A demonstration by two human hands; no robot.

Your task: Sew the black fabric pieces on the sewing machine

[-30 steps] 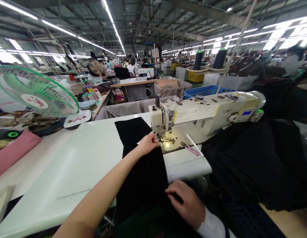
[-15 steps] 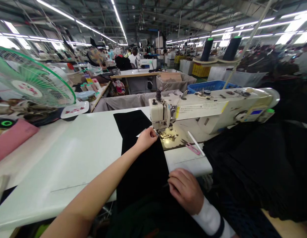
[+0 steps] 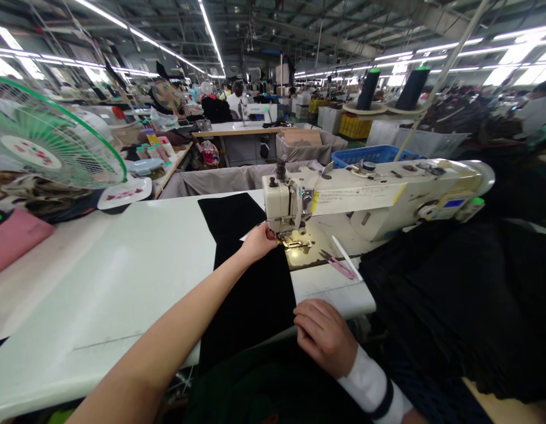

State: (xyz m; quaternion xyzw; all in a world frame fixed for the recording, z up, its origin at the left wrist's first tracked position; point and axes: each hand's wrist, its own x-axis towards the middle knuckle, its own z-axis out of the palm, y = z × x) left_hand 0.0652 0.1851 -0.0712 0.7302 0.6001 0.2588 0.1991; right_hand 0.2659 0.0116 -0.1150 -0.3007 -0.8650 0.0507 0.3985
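Observation:
A long piece of black fabric (image 3: 250,294) lies on the pale sewing table (image 3: 167,253), its right edge running to the needle area of a white sewing machine (image 3: 277,200). My left hand (image 3: 260,241) rests over the fabric right beside the presser foot, thumb and fingers pinched together. What sits between those fingertips is hidden. A small white corner peeks out left of that hand. Nearer to me, my right hand (image 3: 326,335) is curled at the fabric's right edge by the table's front, fingers closed on it. Its fingertips are partly hidden.
Pink-handled thread snips (image 3: 339,266) and a white pen-like stick (image 3: 346,256) lie right of the needle plate. A heap of black fabric (image 3: 453,294) fills the right side. A green fan (image 3: 47,141) stands left. Behind the machine sits a blue basket (image 3: 370,154).
The view has shifted slightly. My left hand stays by the presser foot, its fingers drawn slightly closer together. My right hand remains at the fabric's edge.

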